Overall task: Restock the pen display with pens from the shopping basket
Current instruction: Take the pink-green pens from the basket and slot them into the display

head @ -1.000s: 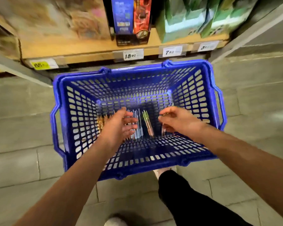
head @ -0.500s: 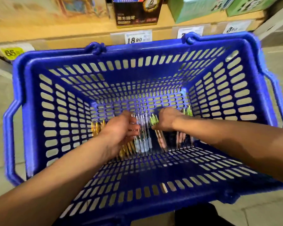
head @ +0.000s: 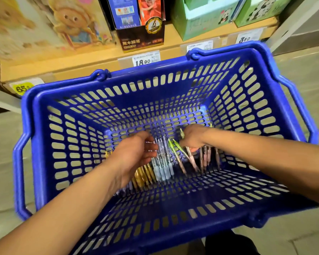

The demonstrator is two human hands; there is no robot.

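A person's left hand [head: 134, 155] reaches to the bottom of a blue shopping basket [head: 44, 129], fingers curled, with their tips at a bunch of pale blue pens [head: 162, 164]. Motion blur makes it impossible to tell whether the hand grips the pens or only touches them. The right hand [head: 191, 138], just across from it, is turned knuckles-up over green-topped pens [head: 175, 150]. Its fingers are hidden beneath it, so it cannot be told whether they are clamped on anything.

All the pens lie on the basket floor, roughly side by side. Gold pens [head: 142, 176] are partly under the left wrist, the pale blue ones sit beside them, the green-topped ones are angled in the middle, and pink pens [head: 206, 157] are under the right forearm. Both bare forearms cross the near rim of the basket.

Beyond the far rim runs a wooden shelf [head: 81, 69] whose edge carries a white price tag [head: 145, 59] reading 18.90 and a yellow tag [head: 21, 88]. A dark carton [head: 142, 32] and green panda-print boxes [head: 201, 19] stand on the shelf. Grey floor tiles [head: 306, 74] show at the right.
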